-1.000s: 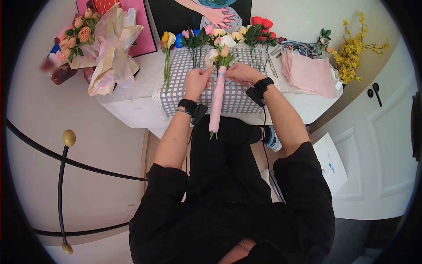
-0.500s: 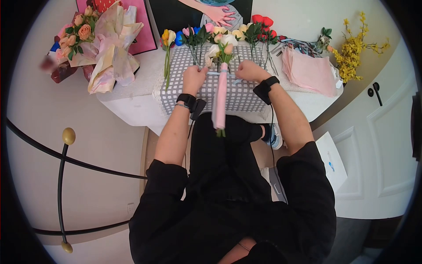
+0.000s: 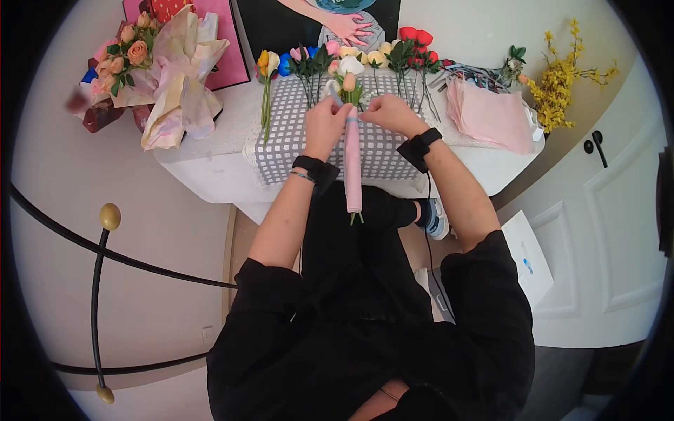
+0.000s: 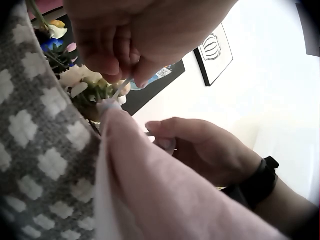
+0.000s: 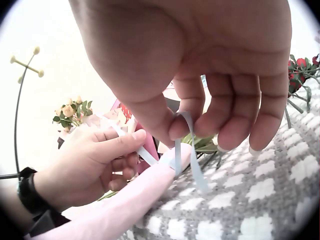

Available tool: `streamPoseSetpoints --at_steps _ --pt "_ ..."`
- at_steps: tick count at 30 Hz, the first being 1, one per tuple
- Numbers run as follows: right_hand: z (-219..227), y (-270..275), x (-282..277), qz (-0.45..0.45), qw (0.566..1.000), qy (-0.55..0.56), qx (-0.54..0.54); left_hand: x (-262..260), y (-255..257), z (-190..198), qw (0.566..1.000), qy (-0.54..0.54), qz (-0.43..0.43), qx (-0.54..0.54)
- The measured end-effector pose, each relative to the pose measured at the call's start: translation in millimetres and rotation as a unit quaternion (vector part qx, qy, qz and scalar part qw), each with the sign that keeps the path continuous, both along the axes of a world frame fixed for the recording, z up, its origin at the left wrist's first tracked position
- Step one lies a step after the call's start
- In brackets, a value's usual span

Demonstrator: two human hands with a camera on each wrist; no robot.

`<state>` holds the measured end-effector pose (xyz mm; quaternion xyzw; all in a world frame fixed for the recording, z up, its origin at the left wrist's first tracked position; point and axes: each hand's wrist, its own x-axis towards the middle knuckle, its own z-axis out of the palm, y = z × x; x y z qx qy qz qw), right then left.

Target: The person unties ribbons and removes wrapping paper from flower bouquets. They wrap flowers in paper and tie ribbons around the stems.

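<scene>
A slim bouquet rolled in pink wrapping paper (image 3: 353,168) lies over the near table edge, its stem ends sticking out at the bottom. White and peach flowers (image 3: 349,82) show at its top. A pale blue ribbon (image 5: 198,175) goes round the neck of the wrap. My left hand (image 3: 326,126) pinches one ribbon end between thumb and forefinger, left of the neck. To the right, my right hand (image 3: 392,116) pinches the other end, its loose tail hanging below the fingers in the right wrist view.
A grey-and-white checked cloth (image 3: 295,158) covers the table's middle. Several loose flowers, including red roses (image 3: 418,36), line the back. Pink paper sheets (image 3: 488,116) lie right, beside yellow blossom branches (image 3: 558,91). A wrapped bouquet (image 3: 179,84) stands left.
Half a second ago my hands were apart with the ribbon stretched between them. Now the left hand has come in to the bouquet's neck, and the right has shifted slightly inward.
</scene>
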<state>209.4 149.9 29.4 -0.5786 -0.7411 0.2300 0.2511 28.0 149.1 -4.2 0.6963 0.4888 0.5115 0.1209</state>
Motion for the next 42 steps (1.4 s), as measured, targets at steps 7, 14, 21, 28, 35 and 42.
streamPoseSetpoints --at_steps 7,14,21,28,35,42 --pt "2 -6 -2 0.089 0.996 0.007 0.005 20 5 1 0.997 0.026 -0.06 -0.044" --pt "-3 -8 2 0.124 0.973 -0.155 0.122 17 23 -11 0.976 0.006 -0.171 -0.136" --pt "20 -27 -11 0.11 0.963 -0.216 0.117 13 7 13 0.942 0.13 -0.281 -0.126" --pt "25 -23 -2 0.05 0.997 -0.006 0.066 11 0 19 0.948 0.188 -0.22 -0.135" --pt "-24 -16 2 0.024 0.989 0.045 0.136 12 15 4 0.952 0.115 -0.248 -0.134" --pt "-34 -27 -16 -0.068 0.992 0.061 0.081 8 16 0 0.961 0.08 -0.232 -0.127"
